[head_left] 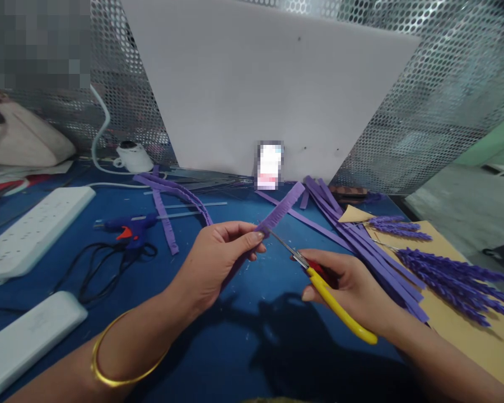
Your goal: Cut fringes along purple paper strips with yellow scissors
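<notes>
Between the thumb and fingers of my left hand (224, 254) is pinched a purple fringed paper strip (283, 206), its free end slanting up to the right. My right hand (348, 288) grips a pair of scissors (338, 308) with a yellow handle; the other handle, red, is partly hidden by my fingers. The blade tips meet the lower edge of the strip close to my left thumb. Beyond my right hand lies a bundle of uncut purple strips (373, 257). Finished-looking purple flower sprigs (449, 280) rest on tan paper (487, 358) at the right.
A blue glue gun (136, 226) with a black cord lies left, near purple strips (166, 218). White power strips (42, 229) occupy the left side. A lit phone (269, 165) leans on the white board (273, 84) at the back. A small white cup-like object (134, 158) stands back left.
</notes>
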The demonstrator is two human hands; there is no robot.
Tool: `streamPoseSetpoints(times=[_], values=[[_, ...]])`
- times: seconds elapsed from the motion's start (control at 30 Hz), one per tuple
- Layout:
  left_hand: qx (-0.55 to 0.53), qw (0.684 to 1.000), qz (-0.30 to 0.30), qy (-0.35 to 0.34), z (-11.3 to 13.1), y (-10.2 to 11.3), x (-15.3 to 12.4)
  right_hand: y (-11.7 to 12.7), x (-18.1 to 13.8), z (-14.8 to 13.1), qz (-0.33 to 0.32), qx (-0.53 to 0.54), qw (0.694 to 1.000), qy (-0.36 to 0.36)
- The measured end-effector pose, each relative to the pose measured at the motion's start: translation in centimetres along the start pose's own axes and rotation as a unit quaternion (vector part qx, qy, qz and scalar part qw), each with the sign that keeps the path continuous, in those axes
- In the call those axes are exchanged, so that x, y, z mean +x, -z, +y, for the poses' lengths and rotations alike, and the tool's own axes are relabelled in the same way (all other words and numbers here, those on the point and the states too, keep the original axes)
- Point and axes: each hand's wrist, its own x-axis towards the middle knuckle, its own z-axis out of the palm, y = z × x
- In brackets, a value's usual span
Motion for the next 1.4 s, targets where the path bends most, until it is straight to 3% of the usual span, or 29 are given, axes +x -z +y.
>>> streamPoseSetpoints(times=[0.33,1.4], values=[[0.008,0.999,0.022,-0.021,0.3,-0.3,-0.5,-0.1,-0.3,-0.4,0.021,-0.071,0.996,0.041],[0.049,0.998,0.021,-0.035,-0.2,-0.1,-0.4,0.0,-0.2,-0.7,0.003,-0.083,0.995,0.048]])
